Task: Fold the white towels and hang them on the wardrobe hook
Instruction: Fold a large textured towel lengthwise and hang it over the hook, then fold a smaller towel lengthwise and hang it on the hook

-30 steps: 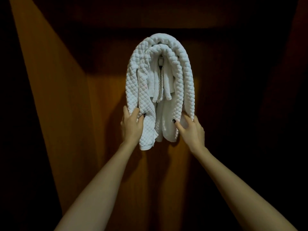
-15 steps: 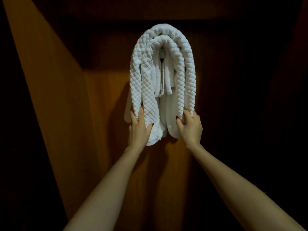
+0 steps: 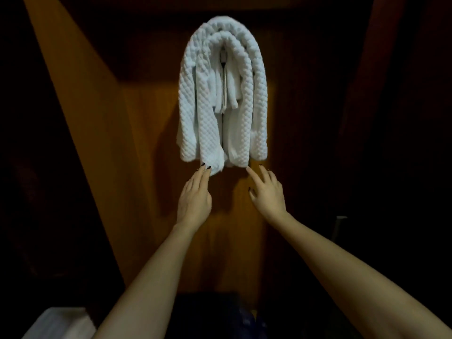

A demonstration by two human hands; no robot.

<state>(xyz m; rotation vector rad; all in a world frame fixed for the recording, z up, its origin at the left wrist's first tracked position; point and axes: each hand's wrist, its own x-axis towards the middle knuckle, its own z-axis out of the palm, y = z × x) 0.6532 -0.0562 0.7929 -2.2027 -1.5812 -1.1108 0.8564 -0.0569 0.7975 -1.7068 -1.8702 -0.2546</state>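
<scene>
A: Staring into a dim wooden wardrobe, amber on the left wall, near black at both edges.

B: And on the back panel?

A: White towels, dead centre and high up. Folded into long quilted bands, draped in nested arches, hanging down on both sides, with smaller white pieces tucked inside the arch.

B: Anything in the way?

A: Two bare forearms reaching up from below, covering part of the lower panel.

B: Hands?

A: Left hand just under the towels, fingers straight, tips touching the lower left hem, gripping nothing. Right hand beside it, fingers spread and relaxed, forefinger right at the lower right hem. Contact there impossible to judge.

B: Round the edges?

A: Pale boxy thing in the bottom left corner, dark bundle low centre, small grey upright piece at the right. All too dim to identify.

B: Hung on what?

A: Can't say. Only a dark spot under the top of the arch.
</scene>
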